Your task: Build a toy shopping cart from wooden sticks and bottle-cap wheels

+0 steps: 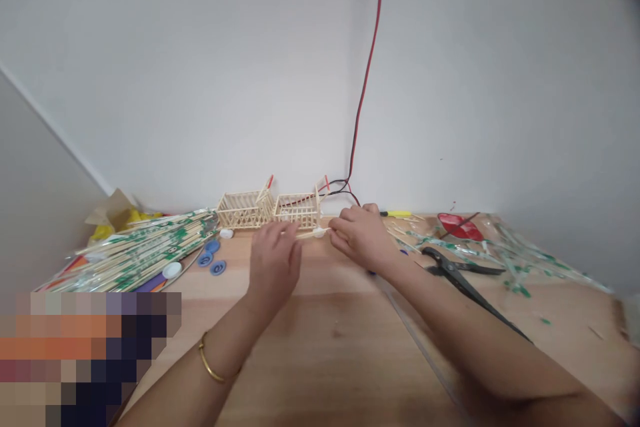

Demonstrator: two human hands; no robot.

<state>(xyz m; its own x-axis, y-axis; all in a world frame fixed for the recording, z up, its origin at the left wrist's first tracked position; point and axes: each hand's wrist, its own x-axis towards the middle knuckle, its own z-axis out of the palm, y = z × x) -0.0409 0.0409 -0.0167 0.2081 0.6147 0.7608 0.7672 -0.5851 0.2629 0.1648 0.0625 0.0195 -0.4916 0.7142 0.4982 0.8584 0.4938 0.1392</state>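
Note:
A thin pale bamboo stick (311,235) lies between my two hands. My right hand (363,237) is closed, its fingers pinched at the stick's right end. My left hand (274,263) is by the other end, slightly blurred, with the thumb apart from the loosely bent fingers; whether it touches the stick is unclear. Just behind stand two small openwork frames built of sticks, a left frame (243,209) and a right frame (297,207), each with a raised red-marked piece. A white cap (319,232) sits beside the stick.
Wrapped bundles of sticks (155,247) are piled at left, near several blue caps (218,267) and a white cap (172,270). Black-handled pliers (463,280) lie at right among plastic wrappers (520,263) and a red piece (460,227). A red-black cable (367,73) runs down the wall.

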